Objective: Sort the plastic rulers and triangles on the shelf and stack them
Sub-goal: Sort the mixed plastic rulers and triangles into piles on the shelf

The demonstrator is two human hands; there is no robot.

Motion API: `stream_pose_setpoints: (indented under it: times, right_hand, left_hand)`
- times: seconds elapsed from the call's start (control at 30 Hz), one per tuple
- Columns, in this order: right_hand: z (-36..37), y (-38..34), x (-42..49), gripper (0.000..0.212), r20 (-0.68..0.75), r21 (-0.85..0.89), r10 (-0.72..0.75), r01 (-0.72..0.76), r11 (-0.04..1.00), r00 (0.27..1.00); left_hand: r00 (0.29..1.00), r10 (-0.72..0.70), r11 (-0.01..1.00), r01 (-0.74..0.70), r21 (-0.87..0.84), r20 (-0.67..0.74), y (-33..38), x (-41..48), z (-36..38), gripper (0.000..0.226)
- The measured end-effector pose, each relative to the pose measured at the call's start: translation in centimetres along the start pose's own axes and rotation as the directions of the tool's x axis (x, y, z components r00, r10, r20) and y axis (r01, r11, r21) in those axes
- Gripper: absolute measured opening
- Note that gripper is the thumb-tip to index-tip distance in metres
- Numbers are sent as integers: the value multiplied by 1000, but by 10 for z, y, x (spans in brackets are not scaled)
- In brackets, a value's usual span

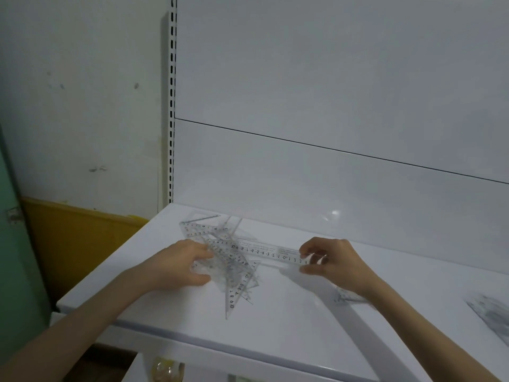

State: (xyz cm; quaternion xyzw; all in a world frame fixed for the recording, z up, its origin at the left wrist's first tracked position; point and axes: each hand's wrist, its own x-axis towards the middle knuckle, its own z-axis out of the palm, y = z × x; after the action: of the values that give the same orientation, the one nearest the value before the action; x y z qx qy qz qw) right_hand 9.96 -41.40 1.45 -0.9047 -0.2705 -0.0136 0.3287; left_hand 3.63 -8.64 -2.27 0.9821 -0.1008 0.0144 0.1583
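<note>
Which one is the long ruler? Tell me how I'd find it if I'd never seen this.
Look at the white shelf, where a jumble of clear plastic triangles lies near its left end. Sticking out of that jumble to the right is the straight ruler, its end pinched by the right hand. It alone is a long narrow strip; its neighbours are three-cornered.

I count one white shelf (289, 321), two hands, left hand (181, 266) and right hand (330, 263), and one straight ruler (270, 253). One heap of clear triangles (231, 271) is too overlapped to number. To the right are one small clear piece (347, 297) and one blurred stack (493, 312).
</note>
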Motion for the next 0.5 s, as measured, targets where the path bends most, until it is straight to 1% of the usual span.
stream_pose_setpoints:
  times: [0.07, 0.1, 0.17, 0.23, 0.3, 0.37, 0.43, 0.5]
  right_hand:
    - [-3, 2, -3, 23, -21, 22, 13, -13, 1000, 1000]
    - [-4, 2, -5, 23, -31, 30, 19, -18, 999, 999]
    - [-5, 1, -6, 22, -44, 49, 26, -24, 999, 999]
    - [-3, 0, -7, 22, -48, 62, 25, -22, 998, 999]
    - [-1, -2, -7, 22, -48, 63, 20, -17, 998, 999]
    - [2, -4, -7, 22, -44, 57, 18, -15, 998, 999]
    - [4, -6, -8, 22, -38, 51, 13, -11, 999, 999]
    - [5, -7, -11, 21, -40, 56, 13, -11, 998, 999]
  left_hand:
    - [998, 60, 997, -58, 59, -33, 2, -1, -3, 39]
    - [996, 84, 993, -81, 85, -39, 4, -3, -4, 35]
    - [994, 105, 986, -100, 137, -29, 6, -6, -5, 34]
    - [992, 126, 979, -128, 157, 20, 6, -8, -4, 39]
    - [987, 120, 984, -133, 117, 110, 6, -10, -5, 50]
    - [981, 110, 989, -124, 82, 160, 6, -11, -7, 55]
    - [980, 129, 989, -137, 46, 153, 7, -9, -10, 48]
    - [972, 189, 981, -194, 19, 136, 5, -7, -13, 37]
